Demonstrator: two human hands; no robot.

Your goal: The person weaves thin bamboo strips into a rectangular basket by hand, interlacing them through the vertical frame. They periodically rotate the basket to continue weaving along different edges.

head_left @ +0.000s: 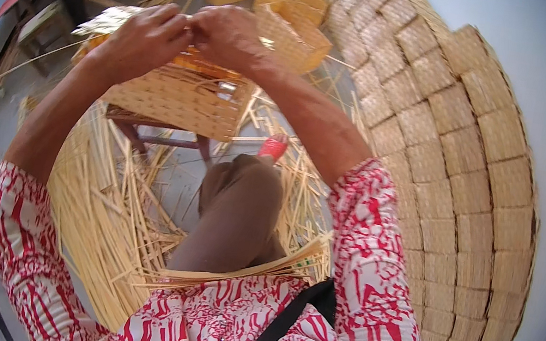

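Observation:
My left hand (149, 39) and my right hand (226, 36) meet just above the far side of a box-shaped basket (174, 98) woven from pale flat strips. Both are closed, with fingertips pinched close together. Whatever lies between the fingers is too small or hidden to make out. The basket rests on a low wooden stool (163, 141) in front of my knees. Behind my hands, part of its top and a shiny pale woven edge (107, 21) show; the rest is covered by my hands.
Yellow woven baskets (288, 26) stand beyond my right hand. Tall stacks of woven baskets (446, 162) line the wall on the right. Loose strips (104, 201) cover the floor, and a bundle of strips (236, 270) lies across my lap. Another stool (45, 27) stands far left.

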